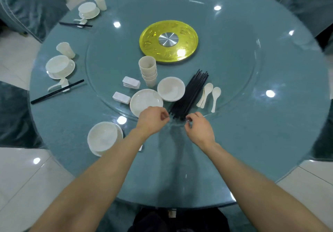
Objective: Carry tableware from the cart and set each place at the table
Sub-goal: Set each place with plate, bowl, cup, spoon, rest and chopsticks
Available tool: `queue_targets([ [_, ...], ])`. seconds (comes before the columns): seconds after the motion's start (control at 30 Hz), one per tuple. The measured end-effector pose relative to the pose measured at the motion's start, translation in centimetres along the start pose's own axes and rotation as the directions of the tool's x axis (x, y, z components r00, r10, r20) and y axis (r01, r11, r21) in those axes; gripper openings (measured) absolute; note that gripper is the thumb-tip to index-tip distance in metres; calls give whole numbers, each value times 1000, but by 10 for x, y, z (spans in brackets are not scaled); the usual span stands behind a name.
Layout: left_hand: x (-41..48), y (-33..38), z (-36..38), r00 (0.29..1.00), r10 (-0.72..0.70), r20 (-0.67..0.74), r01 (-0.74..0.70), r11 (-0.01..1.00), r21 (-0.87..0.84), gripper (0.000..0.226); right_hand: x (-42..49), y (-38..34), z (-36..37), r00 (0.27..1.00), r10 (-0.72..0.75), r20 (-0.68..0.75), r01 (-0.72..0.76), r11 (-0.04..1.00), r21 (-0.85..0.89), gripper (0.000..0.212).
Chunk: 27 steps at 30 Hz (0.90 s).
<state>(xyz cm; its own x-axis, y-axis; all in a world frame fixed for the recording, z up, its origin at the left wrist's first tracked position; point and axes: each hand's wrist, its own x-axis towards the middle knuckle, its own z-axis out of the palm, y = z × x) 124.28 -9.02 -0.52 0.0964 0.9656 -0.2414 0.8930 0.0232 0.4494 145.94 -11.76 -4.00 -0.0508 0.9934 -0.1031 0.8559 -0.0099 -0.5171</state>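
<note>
You are standing in a restaurant banquet room: the big round table [270,141] has a glossy teal top and carries a wide glass turntable [225,66] on a gold hub [151,40]. Chairs [27,6] in matching teal fabric covers ring it, the floor [18,177] is pale polished tile, and many ceiling lights glint off the glass. Identical cream tableware in bulk, a stack of cups [148,73], a bundle of black chopsticks [191,93] and matching place settings [60,67] along the rim, points to catering, not a home.
</note>
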Motion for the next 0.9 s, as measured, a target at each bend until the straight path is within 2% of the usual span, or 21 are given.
queue_targets([
  [0.2,19,42,34,998,-22,-55,26,997,73,15,8,33,-12,997,70,-8,-70,998,-1,28],
  [0.4,39,61,49,993,-62,-103,79,983,164,30,16,53,-21,998,57,4,-57,998,10,28],
  [0.5,43,66,54,993,-82,-80,100,963,249,36,21,59,-24,999,42,7,-43,999,17,28],
  [0.9,44,87,49,995,-100,4,91,919,383,20,27,76,-27,999,3,50,-5,1000,29,26],
])
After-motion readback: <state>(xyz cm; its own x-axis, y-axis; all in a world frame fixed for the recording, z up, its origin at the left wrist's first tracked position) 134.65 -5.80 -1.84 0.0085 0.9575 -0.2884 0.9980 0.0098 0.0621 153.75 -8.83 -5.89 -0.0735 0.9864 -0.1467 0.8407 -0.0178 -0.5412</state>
